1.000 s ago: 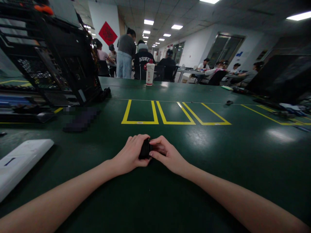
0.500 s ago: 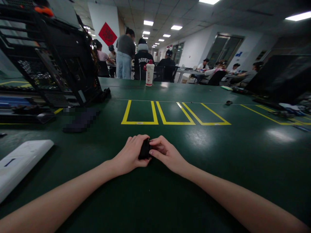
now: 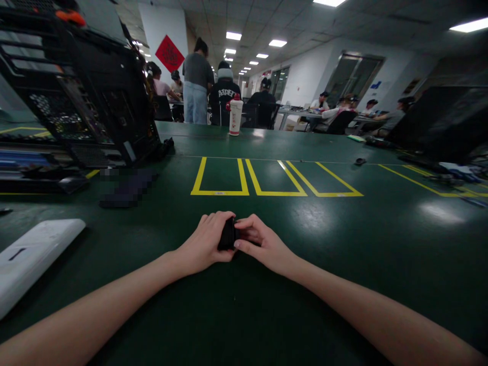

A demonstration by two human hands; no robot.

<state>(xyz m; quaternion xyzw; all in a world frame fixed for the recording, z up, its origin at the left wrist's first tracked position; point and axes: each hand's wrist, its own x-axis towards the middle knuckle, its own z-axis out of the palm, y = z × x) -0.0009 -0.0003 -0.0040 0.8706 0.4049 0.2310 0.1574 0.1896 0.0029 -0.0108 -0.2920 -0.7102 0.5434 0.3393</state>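
Largest: green tabletop (image 3: pixel 234 325), spanning the lower view. Next, at far left, open black computer case (image 3: pixel 122 109), tilted in view, with perforated panels. At far right, large dark panel (image 3: pixel 438 119), blurred. Beyond the table, standing person (image 3: pixel 197 76) in dark top and pale blue lower garment, near seated people (image 3: pixel 224 96). On the near left, flat white device (image 3: pixel 38 254) with a short dark mark on top. Across the middle, yellow tape outlines (image 3: pixel 221 193), three in a row, beyond the hands. Left hand (image 3: pixel 200 246): fingers curled over the far side of the black object (image 3: pixel 226 236), thumb on the near side, clamped around it. Right hand (image 3: pixel 267 246): thumb and forefinger closed on the right end, other fingers bent behind. Upright behind the tape, white bottle (image 3: pixel 235 119) with red lid. Smaller, the black object itself, between both hands at center, short of the tape; contact with the tabletop impossible to tell. Smallest, to the right, dark round piece (image 3: pixel 359 161).
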